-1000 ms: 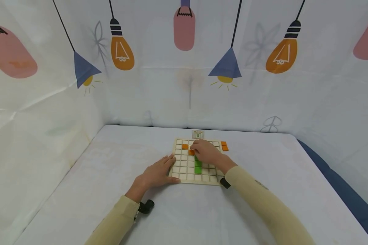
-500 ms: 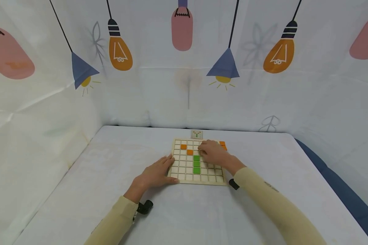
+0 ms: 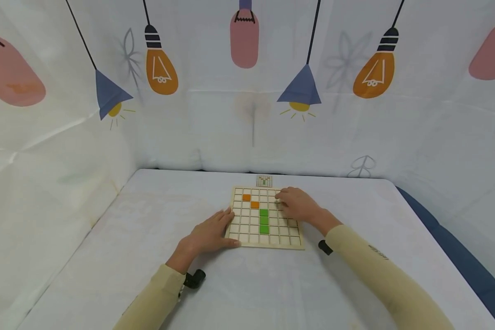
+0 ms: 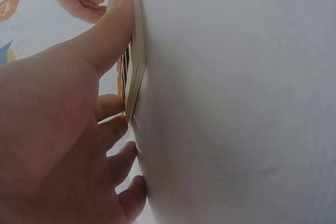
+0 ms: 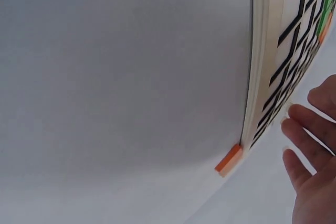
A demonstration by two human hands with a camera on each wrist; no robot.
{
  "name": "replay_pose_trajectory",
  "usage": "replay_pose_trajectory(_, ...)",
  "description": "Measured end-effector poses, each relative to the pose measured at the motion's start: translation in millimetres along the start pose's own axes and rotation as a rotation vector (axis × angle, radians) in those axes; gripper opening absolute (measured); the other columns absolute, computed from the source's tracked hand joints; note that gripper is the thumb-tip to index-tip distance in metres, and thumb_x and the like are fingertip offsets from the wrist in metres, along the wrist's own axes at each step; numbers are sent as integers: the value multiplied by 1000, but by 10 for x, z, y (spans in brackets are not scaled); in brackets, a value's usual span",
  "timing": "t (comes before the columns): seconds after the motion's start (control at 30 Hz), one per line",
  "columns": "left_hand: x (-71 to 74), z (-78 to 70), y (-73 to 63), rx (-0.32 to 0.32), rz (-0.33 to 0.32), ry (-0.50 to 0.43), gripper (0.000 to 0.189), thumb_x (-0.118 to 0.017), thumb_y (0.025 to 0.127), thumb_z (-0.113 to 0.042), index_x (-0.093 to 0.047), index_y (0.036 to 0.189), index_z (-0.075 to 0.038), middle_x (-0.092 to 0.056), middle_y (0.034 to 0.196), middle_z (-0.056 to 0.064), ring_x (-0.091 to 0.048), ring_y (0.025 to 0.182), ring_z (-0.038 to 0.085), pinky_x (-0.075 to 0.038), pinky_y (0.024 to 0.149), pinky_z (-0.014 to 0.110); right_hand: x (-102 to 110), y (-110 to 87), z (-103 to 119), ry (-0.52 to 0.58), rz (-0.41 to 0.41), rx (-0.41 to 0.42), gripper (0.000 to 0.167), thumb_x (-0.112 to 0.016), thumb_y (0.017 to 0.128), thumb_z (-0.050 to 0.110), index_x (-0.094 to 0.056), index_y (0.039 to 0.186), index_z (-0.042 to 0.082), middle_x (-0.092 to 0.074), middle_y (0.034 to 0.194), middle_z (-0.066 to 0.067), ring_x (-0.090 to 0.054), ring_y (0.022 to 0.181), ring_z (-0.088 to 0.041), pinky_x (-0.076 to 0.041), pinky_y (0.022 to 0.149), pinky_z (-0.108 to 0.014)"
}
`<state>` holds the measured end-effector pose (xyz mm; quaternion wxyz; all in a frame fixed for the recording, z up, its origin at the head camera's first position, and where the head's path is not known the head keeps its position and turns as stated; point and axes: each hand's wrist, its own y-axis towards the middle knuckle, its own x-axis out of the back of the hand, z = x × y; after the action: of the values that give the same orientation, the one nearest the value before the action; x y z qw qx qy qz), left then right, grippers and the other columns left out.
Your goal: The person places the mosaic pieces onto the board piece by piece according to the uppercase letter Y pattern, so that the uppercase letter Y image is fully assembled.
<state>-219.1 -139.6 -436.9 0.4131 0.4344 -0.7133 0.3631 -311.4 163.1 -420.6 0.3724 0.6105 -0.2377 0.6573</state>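
A pale gridded board (image 3: pixel 286 233) lies on the table. Two orange tiles (image 3: pixel 246 197) sit diagonally in its upper left squares, and three green tiles (image 3: pixel 264 220) run in a column below them. My left hand (image 3: pixel 209 234) rests at the board's left side, its thumb (image 4: pixel 113 30) over the front left edge and its fingers spread along the side. Over the upper right squares hovers my right hand (image 3: pixel 299 205), fingers loosely bent, nothing between them. An orange tile (image 5: pixel 229 160) lies beside the board's edge in the right wrist view; in the head view my right hand hides that spot.
A small pattern card (image 3: pixel 264 181) lies just behind the board, near the far edge of the white table (image 3: pixel 181 188). A fabric backdrop (image 3: pixel 214 133) printed with lamps and bulbs stands behind. Dark blue material (image 3: pixel 449 243) shows beyond the right table edge.
My right hand has moved right across the board, away from the inner orange tile, and now covers the loose orange tiles at the right. My left hand stays on the board's left side.
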Motion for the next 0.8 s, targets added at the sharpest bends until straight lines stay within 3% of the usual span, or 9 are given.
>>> replay_pose_trajectory(0.37, 4, 6, -11, -5, 3, -15, 95, -67, 84, -64, -30, 157, -16, -18, 168, -1, -19, 155, 26, -34, 117, 56, 56, -147, -127, -25, 24, -75, 26, -60, 96, 14, -71, 118, 6, -71, 110, -8, -66, 104, -27, -52, 96, -46)
replay_pose_trajectory(0.53, -8, 12, -1, -6, 4, -14, 95, -67, 84, -65, -31, 157, -16, -18, 168, 0, -19, 155, 26, -34, 117, 56, 62, -215, -181, -43, 17, -71, 25, -61, 95, 11, -73, 116, 5, -72, 106, -8, -67, 97, -25, -54, 92, -44)
replay_pose_trajectory(0.8, 2, 0, 0, -7, -2, -20, 94, -68, 84, -64, -32, 157, -16, -20, 167, 1, -20, 155, 26, -35, 116, 56, 69, -306, -296, -62, -8, -95, 23, -63, 93, 10, -73, 113, 6, -71, 116, -10, -66, 112, -30, -51, 101, -47)
